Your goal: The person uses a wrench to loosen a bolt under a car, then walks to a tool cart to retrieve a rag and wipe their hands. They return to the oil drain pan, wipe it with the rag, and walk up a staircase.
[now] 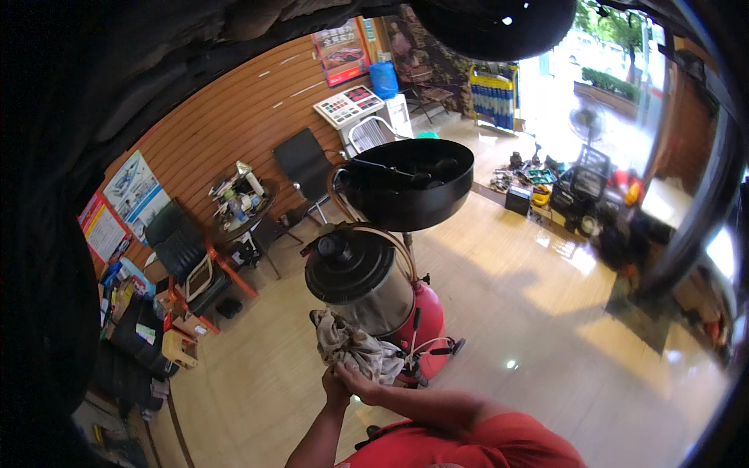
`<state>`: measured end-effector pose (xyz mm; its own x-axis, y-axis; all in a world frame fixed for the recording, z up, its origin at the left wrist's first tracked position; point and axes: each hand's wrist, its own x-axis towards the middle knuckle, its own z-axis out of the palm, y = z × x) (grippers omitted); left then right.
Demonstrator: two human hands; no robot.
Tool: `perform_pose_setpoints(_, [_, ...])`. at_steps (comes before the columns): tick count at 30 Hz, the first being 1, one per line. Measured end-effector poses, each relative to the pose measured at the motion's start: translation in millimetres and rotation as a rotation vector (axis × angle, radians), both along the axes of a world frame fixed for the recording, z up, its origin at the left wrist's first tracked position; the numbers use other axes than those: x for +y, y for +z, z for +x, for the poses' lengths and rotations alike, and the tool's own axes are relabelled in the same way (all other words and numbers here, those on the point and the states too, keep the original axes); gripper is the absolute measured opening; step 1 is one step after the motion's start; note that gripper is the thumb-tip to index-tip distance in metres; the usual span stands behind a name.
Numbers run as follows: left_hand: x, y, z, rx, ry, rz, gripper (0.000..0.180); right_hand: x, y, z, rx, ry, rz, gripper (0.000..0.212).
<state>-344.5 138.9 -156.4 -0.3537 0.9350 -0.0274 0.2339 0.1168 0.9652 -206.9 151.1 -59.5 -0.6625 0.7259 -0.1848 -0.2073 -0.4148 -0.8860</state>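
A dirty, crumpled grey-white rag [355, 347] is bunched in front of me, and both hands grip its near end. My left hand [336, 388] is closed at its lower left. Close beside it my right hand [360, 384] is closed on the same cloth; folds and fingers hide part of each grip. Just beyond the rag stands a waste oil drainer [425, 316] with a red tank, a cylinder under a black lid [351, 269] and a round black catch pan [421, 204] on top. A long thin tool lies across the pan.
Dark vehicle underside [499, 27] hangs overhead. On the left stand a cluttered small table [234, 222], a black armchair [175, 242] and boxes [181, 347]. A black chair [304, 164] is by the wall. Tools and parts [538, 175] lie far right, near a fan [587, 121].
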Motion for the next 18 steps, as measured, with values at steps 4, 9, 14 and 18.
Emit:
perform_pose_setpoints(4, [22, -35, 10, 0.7, 0.102, 0.35, 0.024, 0, -29, -6, -0.227, -0.143, 0.337, 0.078])
perform_pose_setpoints(9, [-4, 15, 10, 0.39, 0.086, -0.072, 0.03, 9, -6, 5, -0.584, 0.13, 0.611, 0.056])
perform_pose_setpoints(14, [-16, 57, 26, -0.073, -0.366, 0.02, 0.056, 26, 4, 9, -0.525, -0.133, 0.506, 0.036])
perform_pose_setpoints(18, [-36, 110, 51, -1.369, -0.142, -0.045, 0.054, 15, 10, -10, -0.112, -0.057, -0.214, 0.038])
